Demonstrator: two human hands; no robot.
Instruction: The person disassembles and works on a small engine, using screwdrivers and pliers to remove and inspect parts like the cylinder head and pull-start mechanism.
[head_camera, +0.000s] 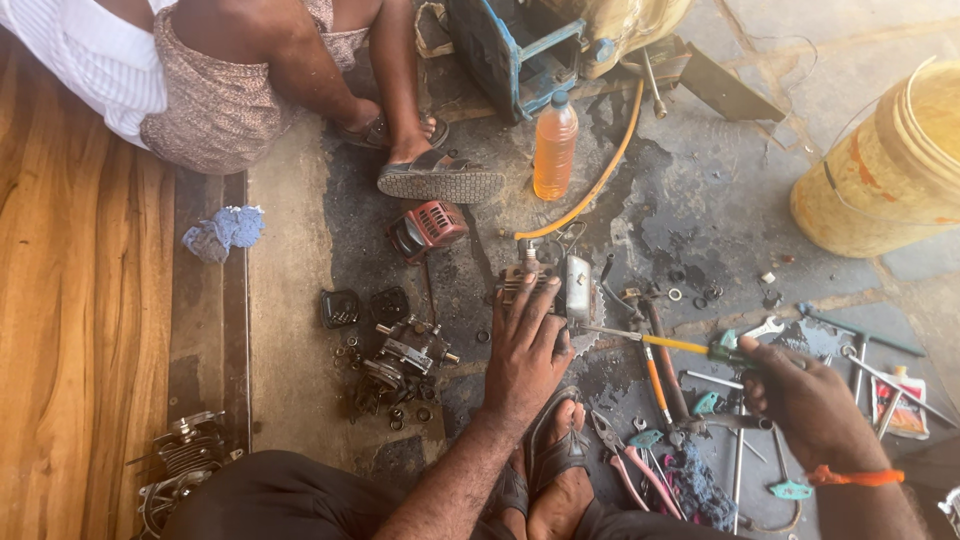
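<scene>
Left hand (522, 352): fingers spread, pressed flat on the engine part (553, 292) at frame centre. Right hand (800, 392), four o'clock: fist clamped on a yellow-handled screwdriver (660, 342), tip laid against the part.

Progress, as judged: teardown well along. Carburettor (405, 355), black covers (363, 306), washers and red housing (428, 226) lie loose at nine to eleven o'clock; the held part is not yet opened.

Surface: oil-stained concrete floor (700, 200); wooden boards (80, 300) at nine o'clock. Around: bottle (555, 146) at twelve, bucket (890, 165) at two, pliers (625, 460) and spanners at five. Another person sits at eleven.
</scene>
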